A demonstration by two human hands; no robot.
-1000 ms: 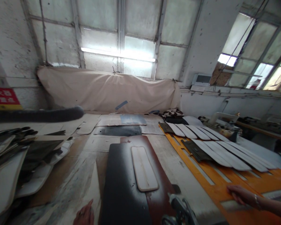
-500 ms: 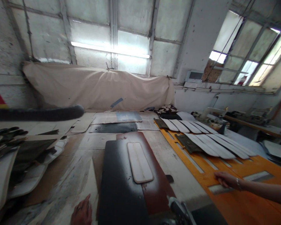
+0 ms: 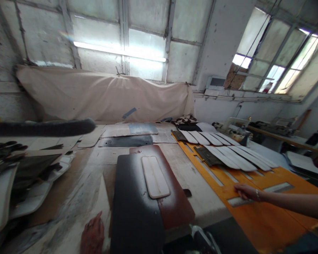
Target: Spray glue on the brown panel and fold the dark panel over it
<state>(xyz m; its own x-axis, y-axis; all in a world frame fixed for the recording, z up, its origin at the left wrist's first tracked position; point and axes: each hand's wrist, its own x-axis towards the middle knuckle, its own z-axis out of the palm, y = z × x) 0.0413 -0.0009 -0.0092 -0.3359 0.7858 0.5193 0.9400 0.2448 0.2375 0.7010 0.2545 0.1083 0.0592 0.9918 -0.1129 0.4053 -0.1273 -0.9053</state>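
My left hand (image 3: 92, 233) rests at the table's lower edge with nothing in it, one finger stretched forward and the others partly bent. Right of it lies a black board (image 3: 136, 211), overlapping a reddish-brown board (image 3: 176, 208). On both sits a pale rounded panel (image 3: 155, 177) with a seam down its middle. Whitish overspray surrounds the panel. A metal spray gun (image 3: 204, 240) pokes up at the bottom edge, tilted, its nozzle toward the boards. My right hand is not visible; whatever supports the gun is below the frame.
Another person's hand (image 3: 245, 192), with a bracelet, touches an orange slotted board (image 3: 270, 211) on the right, which carries rows of white strips (image 3: 231, 157). Dark and white pieces (image 3: 34, 183) are heaped at left. A dark fuzzy bar (image 3: 42, 127) juts in above them.
The view has shifted slightly, so the table and boards appear a little higher and farther left. My left hand and the spray gun keep nearly the same places in the picture.
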